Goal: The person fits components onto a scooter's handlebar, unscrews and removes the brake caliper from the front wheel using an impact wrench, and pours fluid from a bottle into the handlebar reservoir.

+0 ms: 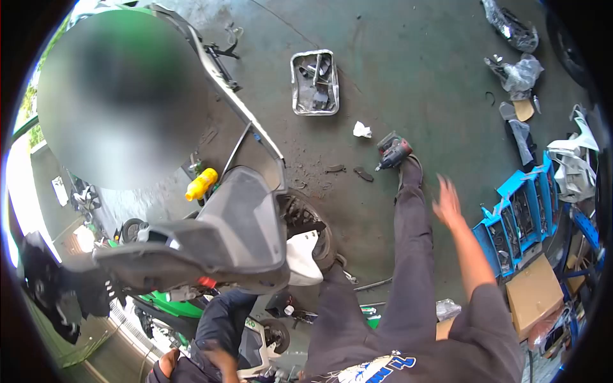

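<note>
My right hand point(447, 201) is held out above the floor to the right of my outstretched leg, fingers apart and somewhat blurred, holding nothing. Close by, a black and red cordless drill point(394, 150) lies beside my shoe. Two curved dark brake pads point(363, 174) and scattered dirt lie on the floor, left of the drill. Left of my legs stands a scooter with a grey plastic body panel point(246, 214), its wheel point(306, 223) partly covered by a white piece point(302, 256). My left hand is out of sight.
A metal tray point(294, 86) holding dark parts sits ahead, with crumpled white paper point(362, 129) nearby. To the right are an opened blue toolbox point(486, 249), a cardboard box point(535, 293) and plastic-wrapped parts point(520, 75). A yellow bottle point(202, 184) is at left. Another person's hand point(220, 359) shows lower left.
</note>
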Demonstrator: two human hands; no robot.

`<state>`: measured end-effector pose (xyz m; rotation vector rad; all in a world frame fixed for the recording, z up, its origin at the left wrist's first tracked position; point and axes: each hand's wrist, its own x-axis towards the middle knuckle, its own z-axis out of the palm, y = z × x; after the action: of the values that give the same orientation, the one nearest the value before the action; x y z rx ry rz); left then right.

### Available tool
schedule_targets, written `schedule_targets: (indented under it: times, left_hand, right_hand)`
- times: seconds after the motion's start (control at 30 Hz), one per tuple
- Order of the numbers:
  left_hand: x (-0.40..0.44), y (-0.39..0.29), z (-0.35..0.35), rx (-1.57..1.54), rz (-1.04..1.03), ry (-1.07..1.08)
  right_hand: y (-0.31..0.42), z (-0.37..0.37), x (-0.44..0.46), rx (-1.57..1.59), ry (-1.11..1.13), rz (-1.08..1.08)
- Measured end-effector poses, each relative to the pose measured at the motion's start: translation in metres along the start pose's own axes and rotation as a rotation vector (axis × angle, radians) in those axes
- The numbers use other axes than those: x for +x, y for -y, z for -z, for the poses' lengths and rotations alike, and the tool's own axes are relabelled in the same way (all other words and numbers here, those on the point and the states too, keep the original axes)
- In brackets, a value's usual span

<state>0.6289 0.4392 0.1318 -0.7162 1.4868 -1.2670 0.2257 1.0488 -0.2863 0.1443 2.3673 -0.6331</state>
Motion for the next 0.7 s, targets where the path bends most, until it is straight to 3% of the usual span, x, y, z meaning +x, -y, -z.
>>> schedule_targets:
  times: [0.07,0.13,0.17,0.2,0.23,0.27,0.43,0.5,0.57,0.63,0.7]
  left_hand:
    - [-0.056,-0.055,0.004,-0.613,-0.173,0.370]
    - [-0.116,-0.092,0.151,-1.308,-0.217,0.894]
    - [-0.130,-0.104,0.192,-1.281,-0.375,0.791]
    - [-0.139,-0.115,0.220,-1.344,-0.454,0.865]
    - [-0.142,-0.126,0.248,-1.405,-0.610,0.843]
    - [-0.145,-0.140,0.257,-1.496,-0.631,0.863]
    - [-0.138,-0.163,0.356,-1.806,-0.736,0.963]
    - [-0.132,-0.161,0.361,-2.017,-0.698,0.889]
    - [-0.126,-0.166,0.334,-1.995,-0.639,0.865]
    - [-0.121,-0.174,0.315,-1.877,-0.642,0.811]
    - [-0.109,-0.199,0.288,-1.839,-0.726,0.731]
  right_hand:
    - [0.048,0.021,0.066,-0.245,0.038,0.201]
    - [0.063,0.009,0.116,-0.434,0.034,0.435]
    - [0.066,-0.003,0.136,-0.505,0.041,0.548]
    - [0.071,-0.012,0.153,-0.502,0.048,0.555]
    - [0.076,-0.020,0.167,-0.507,0.192,0.569]
    - [0.079,-0.026,0.177,-0.511,0.335,0.582]
    - [0.065,-0.036,0.170,-0.519,0.320,0.633]
    - [0.073,0.007,0.126,-0.363,0.271,0.586]
    - [0.067,0.068,0.074,-0.202,0.139,0.644]
    - [0.064,0.165,0.026,0.152,0.370,0.587]
    - [0.023,0.201,-0.019,0.721,0.222,0.632]
